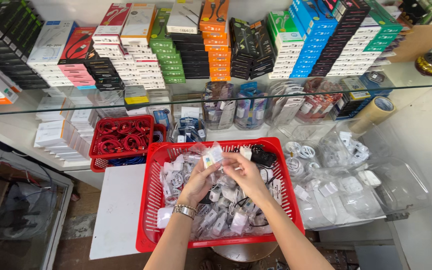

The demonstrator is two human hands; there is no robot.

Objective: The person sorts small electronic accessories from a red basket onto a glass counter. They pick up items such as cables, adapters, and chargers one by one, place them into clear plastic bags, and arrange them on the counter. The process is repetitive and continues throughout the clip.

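Holding a small clear plastic packet (212,156) with a white charger part inside, I have both hands raised over the middle of the frame; my left hand (196,182), with a metal wristwatch (184,210) on its wrist, has its fingers closed around the packet's lower edge; my right hand (246,172) pinches the packet's right side, fingers curled shut on it. Below them sits a large red plastic basket (148,220), filling the lower centre of the frame and heaped with white chargers and cables in clear bags; a black adapter (263,156) lies near its far rim. Left of it, a smaller red basket (122,137) holds coiled red cables. To the right, loose clear bags of white plugs (346,175) spread across the white desk (421,150), with a roll of brown tape (376,111) above them. Stacked boxes of accessories (216,45) line a glass shelf across the top of the frame. I judge the step to be handling one packet at a time from the heap; the next move calls for a steady two-handed pinch on thin, slippery plastic.
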